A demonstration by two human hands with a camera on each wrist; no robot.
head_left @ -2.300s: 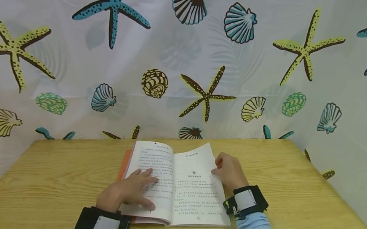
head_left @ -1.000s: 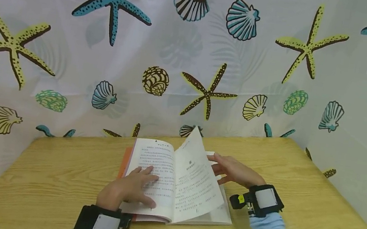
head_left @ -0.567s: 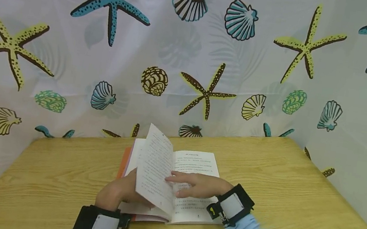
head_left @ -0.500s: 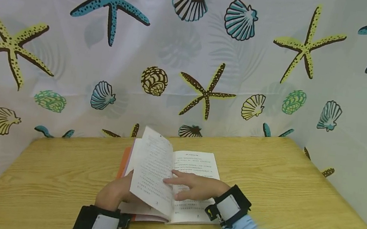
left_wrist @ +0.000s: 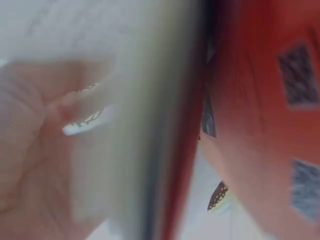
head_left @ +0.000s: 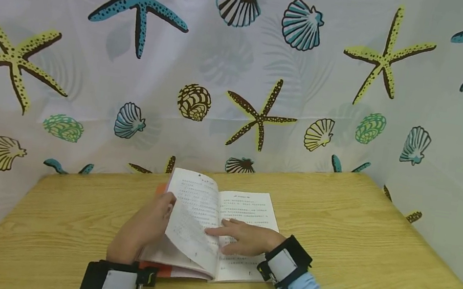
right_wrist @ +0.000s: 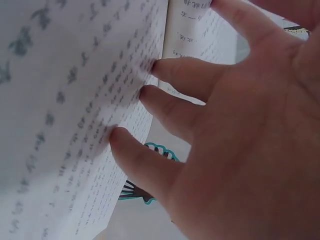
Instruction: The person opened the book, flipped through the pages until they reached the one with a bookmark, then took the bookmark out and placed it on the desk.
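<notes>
An open book [head_left: 249, 206] with printed white pages lies on the wooden table, its orange-red cover [left_wrist: 250, 110] showing at the left wrist. My left hand [head_left: 147, 221] is at the book's left edge, fingers curled at the margin of a turned page [head_left: 187, 234], whose lower left corner bows up. Part of that grip is blurred in the left wrist view. Across the right-hand page lies my right hand [head_left: 246, 239], fingers spread and reaching to the gutter. Its fingertips [right_wrist: 120, 135] touch the printed paper in the right wrist view.
The wooden table [head_left: 355, 241] extends on both sides of the book. Behind it and along the right hangs a white cloth [head_left: 242, 67] printed with starfish and shells. Both wrists wear black straps with small devices [head_left: 283, 265].
My right hand lifted a page and carried it over to the left. The left hand came out from beneath it and moved to its outer edge, while the page sank lower.
</notes>
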